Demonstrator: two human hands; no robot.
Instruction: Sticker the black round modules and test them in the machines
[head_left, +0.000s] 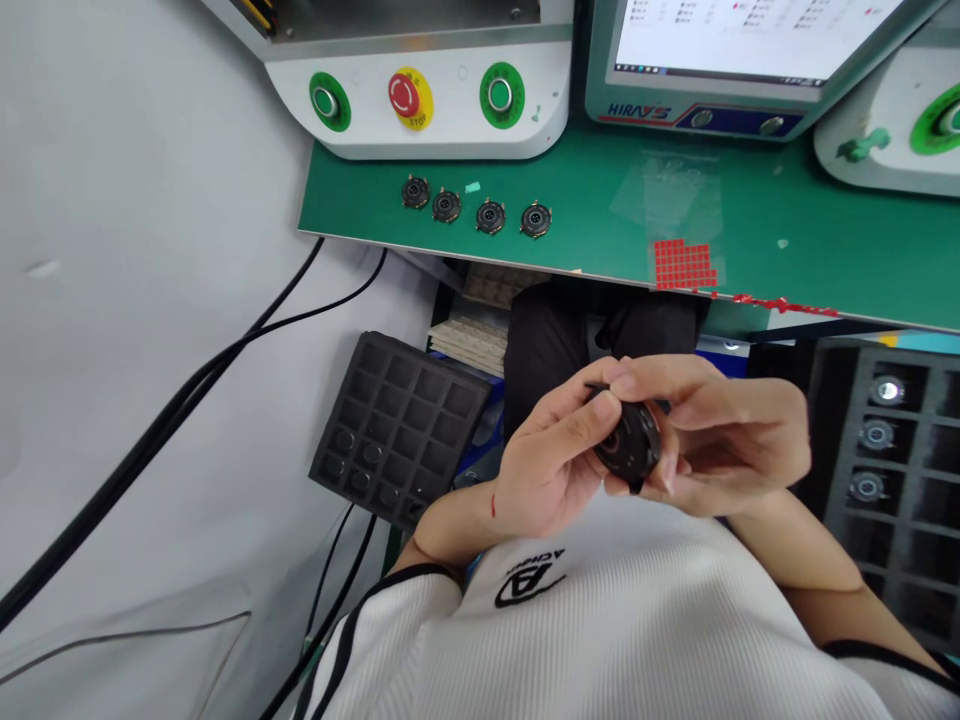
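In front of my chest I hold a black round watch case (631, 445) with both hands. My left hand (544, 455) is closed on its left side, the thumb pressed on its face. My right hand (731, 425) grips the upper and right edges with bent fingers. The case is tilted, and the fingers cover part of it. Beyond my hands, several similar watch cases (490, 216) lie in a row on the green worktop (585, 180), each showing a round back with small contacts.
Control panels with green buttons and a red stop button (403, 95) stand behind the worktop, beside a monitor (720, 50). A sheet of red stickers (684, 264) lies near the edge. Partly filled black trays sit at left (405, 400) and right (911, 480). Black cables (195, 385) hang left.
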